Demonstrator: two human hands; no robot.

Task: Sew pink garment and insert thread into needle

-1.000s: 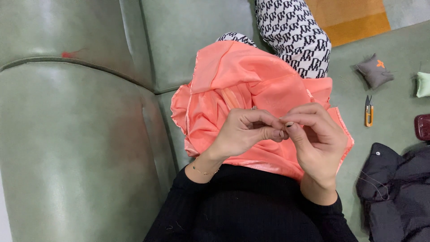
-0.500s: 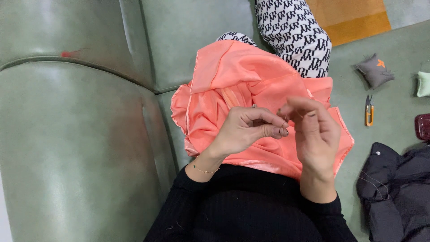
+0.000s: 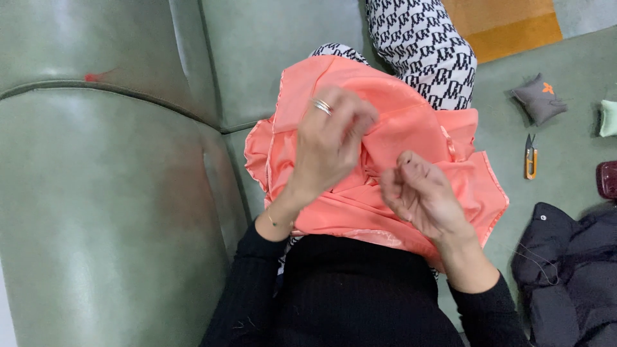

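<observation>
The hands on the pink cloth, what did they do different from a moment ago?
The hands came apart. The left hand lifted up and away over the pink cloth, fingers bunched. The right hand dropped a little and now curls loosely, palm up, above the cloth. The cloth stayed on the lap, and the small snips and grey pincushion stayed put.

One fabric, one snips, one pincushion

Coral fabric: satin-like cloth, smooth, soft sheen. Sofa: green leather-look upholstery, glossy, smooth. Sleeves: black ribbed knit, matt. Snips: metal blades, orange plastic grip. Pincushion: grey matt cloth.
</observation>
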